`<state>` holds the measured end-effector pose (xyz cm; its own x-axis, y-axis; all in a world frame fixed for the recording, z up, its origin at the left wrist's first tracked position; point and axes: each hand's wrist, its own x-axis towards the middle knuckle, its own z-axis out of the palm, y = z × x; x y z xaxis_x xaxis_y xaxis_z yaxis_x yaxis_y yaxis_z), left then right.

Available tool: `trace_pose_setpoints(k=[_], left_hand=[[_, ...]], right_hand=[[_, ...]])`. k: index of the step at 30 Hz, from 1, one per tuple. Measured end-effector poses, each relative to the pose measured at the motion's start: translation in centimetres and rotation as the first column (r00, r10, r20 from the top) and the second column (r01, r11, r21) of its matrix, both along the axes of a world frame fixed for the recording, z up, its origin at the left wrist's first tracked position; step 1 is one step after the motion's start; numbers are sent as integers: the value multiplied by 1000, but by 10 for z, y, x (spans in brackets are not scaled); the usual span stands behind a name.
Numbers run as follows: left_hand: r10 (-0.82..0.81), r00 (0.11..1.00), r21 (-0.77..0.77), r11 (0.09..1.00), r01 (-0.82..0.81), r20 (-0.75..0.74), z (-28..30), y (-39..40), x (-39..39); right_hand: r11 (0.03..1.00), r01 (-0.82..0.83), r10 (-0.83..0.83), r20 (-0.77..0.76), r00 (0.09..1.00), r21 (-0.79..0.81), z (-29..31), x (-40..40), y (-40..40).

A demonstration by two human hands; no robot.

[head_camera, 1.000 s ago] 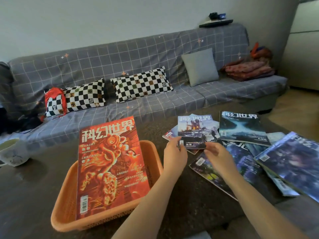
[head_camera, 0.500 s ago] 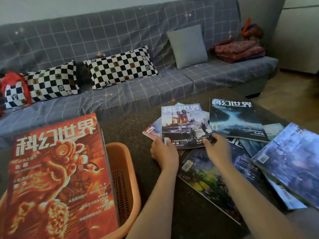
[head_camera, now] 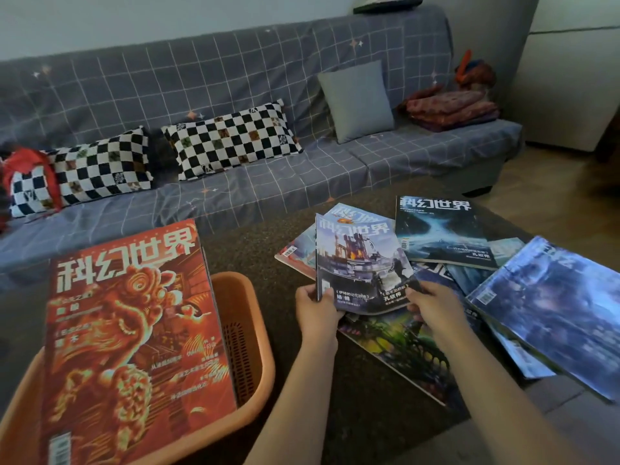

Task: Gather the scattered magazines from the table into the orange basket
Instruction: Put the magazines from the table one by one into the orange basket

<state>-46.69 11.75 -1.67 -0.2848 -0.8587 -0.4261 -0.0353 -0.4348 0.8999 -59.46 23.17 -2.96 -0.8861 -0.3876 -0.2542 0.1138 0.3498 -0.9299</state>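
Observation:
An orange basket [head_camera: 250, 333] stands at the lower left on the dark table, with a red-covered magazine [head_camera: 131, 337] lying across it. To the right, several magazines lie scattered and overlapping. A blue magazine with a tower on its cover [head_camera: 360, 263] is tilted up off the pile. My left hand [head_camera: 315, 308] grips its lower left corner and my right hand [head_camera: 436, 305] grips its lower right corner. Beneath it lie a pale magazine [head_camera: 297, 251] and a green-covered one [head_camera: 402, 347]. A dark blue magazine [head_camera: 439, 229] lies behind, and a glossy blue one [head_camera: 553, 307] at the right.
The dark table [head_camera: 285, 243] runs in front of a grey checked sofa [head_camera: 235, 78]. On the sofa are two black-and-white checkered pillows [head_camera: 231, 139], a grey cushion [head_camera: 357, 100] and folded red cloth [head_camera: 451, 107]. Wooden floor [head_camera: 553, 186] shows at the right.
Both hands have closed on the tower-cover magazine and raised its near edge off the pile. The view has shifted back to the right and up.

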Motion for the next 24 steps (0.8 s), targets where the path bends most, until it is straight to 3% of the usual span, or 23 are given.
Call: trace_pose_setpoints(k=[4, 7, 16, 24], left_hand=[[-15, 993, 2, 1000, 15, -118, 17, 20, 30], [-24, 983, 2, 1000, 25, -184, 32, 30, 48], [23, 892, -49, 998, -51, -451, 74, 34, 131], [142, 872, -174, 953, -248, -468, 77, 17, 225]], right_hand=[[953, 31, 63, 298, 953, -301, 14, 21, 27], [868, 72, 141, 382, 913, -491, 27, 37, 41], [768, -133, 358, 248, 900, -627, 78, 101, 39], [721, -367, 521, 112, 846, -588, 93, 172, -5]])
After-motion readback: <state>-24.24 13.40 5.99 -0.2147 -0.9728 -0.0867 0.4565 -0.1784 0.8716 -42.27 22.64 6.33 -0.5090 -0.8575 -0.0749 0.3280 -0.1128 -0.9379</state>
